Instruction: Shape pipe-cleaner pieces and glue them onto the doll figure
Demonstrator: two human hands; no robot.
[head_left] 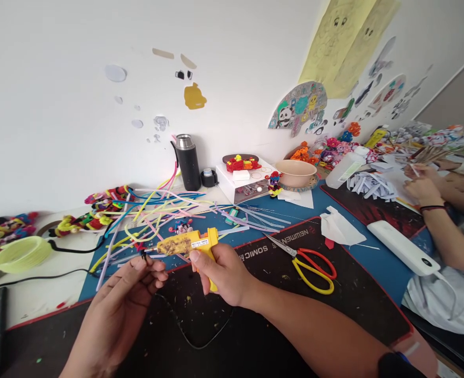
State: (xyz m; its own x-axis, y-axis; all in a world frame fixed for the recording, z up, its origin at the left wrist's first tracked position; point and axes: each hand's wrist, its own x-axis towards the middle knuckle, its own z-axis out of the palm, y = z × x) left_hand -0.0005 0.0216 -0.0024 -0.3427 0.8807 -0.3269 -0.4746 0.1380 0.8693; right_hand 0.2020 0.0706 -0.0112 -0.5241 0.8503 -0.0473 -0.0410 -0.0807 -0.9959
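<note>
Yellow plastic, much stained: glue gun (188, 245), clasped in the right hand (222, 275), fingers wrapped round the grip and forefinger up near the trigger, nozzle pointing left. Held level and low over the black mat (279, 294), seemingly so that the tip meets what the other hand offers.

Left hand (131, 286): fingertips pinched shut on a small dark piece (143, 255), too small to identify, held right at the nozzle. Palm turned up, probably to steady the piece against the tip.

Black cord (200, 336): trails in a loop from the gun across the near mat.

Scissors (310, 262), red and yellow handles: lying on the mat just right of the gun hand, blades pointing far-left, within easy reach.

Pipe cleaners (164, 210), mixed colours: loose heap on the blue surface beyond the gun; twisted finished bundles (98, 207) further left by the wall.

Small figure (183, 227), red and blue: standing among the strands, just beyond the gun.

Black flask (187, 161): upright against the far wall. White box (241, 184) and tan bowl (296, 172) to its right.

White paper scrap (340, 226): on the mat's far right corner.

Another person's hands (429, 184): far right, busy with thin sticks and cut paper, well apart from the gun.
</note>
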